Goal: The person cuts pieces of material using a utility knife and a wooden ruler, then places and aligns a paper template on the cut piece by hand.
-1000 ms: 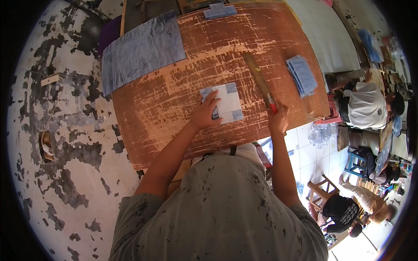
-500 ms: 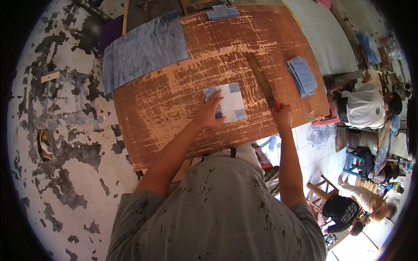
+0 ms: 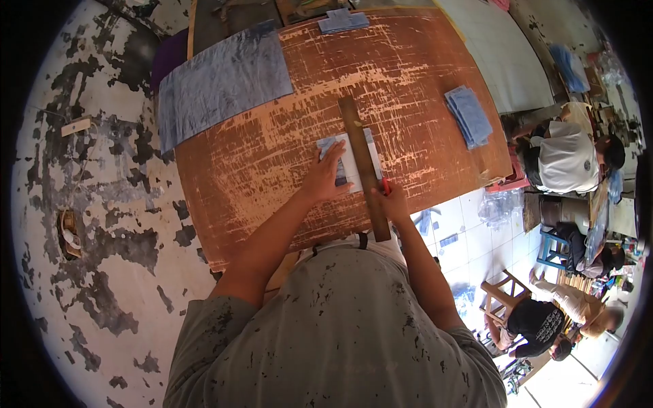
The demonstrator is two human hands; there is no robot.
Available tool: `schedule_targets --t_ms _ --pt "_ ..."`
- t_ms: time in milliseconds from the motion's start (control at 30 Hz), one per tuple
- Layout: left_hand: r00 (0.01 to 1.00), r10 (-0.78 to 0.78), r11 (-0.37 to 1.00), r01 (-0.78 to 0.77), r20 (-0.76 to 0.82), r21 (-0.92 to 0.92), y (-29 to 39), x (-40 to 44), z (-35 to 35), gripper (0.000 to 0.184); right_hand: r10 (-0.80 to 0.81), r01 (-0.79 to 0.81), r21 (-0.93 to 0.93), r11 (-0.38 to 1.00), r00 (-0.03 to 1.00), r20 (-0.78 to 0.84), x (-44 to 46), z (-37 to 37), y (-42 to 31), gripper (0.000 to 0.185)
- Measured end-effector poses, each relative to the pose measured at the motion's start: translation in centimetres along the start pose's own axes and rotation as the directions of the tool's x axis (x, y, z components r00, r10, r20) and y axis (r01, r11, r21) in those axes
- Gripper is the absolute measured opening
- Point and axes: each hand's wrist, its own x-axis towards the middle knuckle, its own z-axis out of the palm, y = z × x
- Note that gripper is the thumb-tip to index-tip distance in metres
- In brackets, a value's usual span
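My left hand (image 3: pixel 328 173) lies flat with fingers spread on a white square card (image 3: pixel 350 166). Blue-grey marbled sheet material (image 3: pixel 326 144) shows at the card's edges and beneath my fingers. A long, dark, flat ruler (image 3: pixel 360 143) rests across the right part of the card, its near end reaching the table's front edge. Closed at the ruler's right edge, my right hand (image 3: pixel 392 202) grips it. A small red tool (image 3: pixel 386 185), perhaps a cutter, sticks out of the same hand; its tip cannot be made out.
The scratched brown board (image 3: pixel 238 183) carries a large blue-grey sheet (image 3: pixel 224 85) at the far left. Stacks of cut blue pieces lie at the right (image 3: pixel 469 117) and the far edge (image 3: pixel 343 22). A peeling wall stands left. Several people, one in a white shirt (image 3: pixel 568 158), sit at the right.
My right hand has brought the ruler leftward from the bare board onto the white card, with the red tool still in hand. My left hand has stayed on the card.
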Motion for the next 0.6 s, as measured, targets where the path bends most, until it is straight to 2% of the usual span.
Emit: schedule_targets --t_ms 67,133,200,267,333,367,433,567,600 --pt "0.999 -0.012 0.999 0.011 -0.031 -0.033 0.3 -0.1 -0.1 0.105 0.033 -0.033 -0.018 0.999 0.999 0.004 -0.4 0.4 -1.0 0.041" --pt "0.999 0.005 1.000 -0.005 -0.039 -0.010 0.1 -0.2 0.0 0.107 -0.098 0.100 0.018 0.995 0.993 -0.068 -0.6 0.7 -1.6 0.042" --pt "0.999 0.018 1.000 -0.017 -0.051 0.014 0.0 -0.1 0.1 0.109 -0.110 0.108 -0.026 0.994 0.990 -0.083 -0.8 0.8 -2.3 0.045" --pt "1.000 0.013 0.992 -0.011 -0.010 0.127 0.0 -0.1 0.2 0.108 -0.125 0.118 -0.071 0.990 0.988 -0.094 -0.9 0.9 -2.6 0.048" --pt "1.000 0.016 0.991 -0.014 -0.014 0.136 -0.1 -0.1 0.3 0.107 -0.242 0.229 -0.109 0.967 0.963 -0.119 -0.8 1.2 -2.2 0.048" --pt "1.000 0.021 0.989 -0.018 -0.018 0.146 -0.1 0.0 0.3 0.107 -0.243 0.231 -0.110 0.967 0.963 -0.117 -0.7 1.2 -1.9 0.048" --pt "1.000 0.013 0.991 -0.011 -0.014 0.132 0.0 0.0 0.1 0.106 -0.297 0.260 -0.268 0.928 0.949 -0.108 -0.8 0.6 -2.5 0.041" --pt "1.000 0.006 0.990 -0.009 0.022 0.138 -0.1 0.0 0.3 0.103 -0.312 0.264 -0.235 0.936 0.929 -0.199 1.4 0.4 -3.6 0.036" --pt "1.000 0.009 0.990 -0.012 0.024 0.138 -0.1 0.0 0.3 0.103 -0.312 0.251 -0.232 0.940 0.907 -0.284 2.6 0.6 -3.8 0.030"
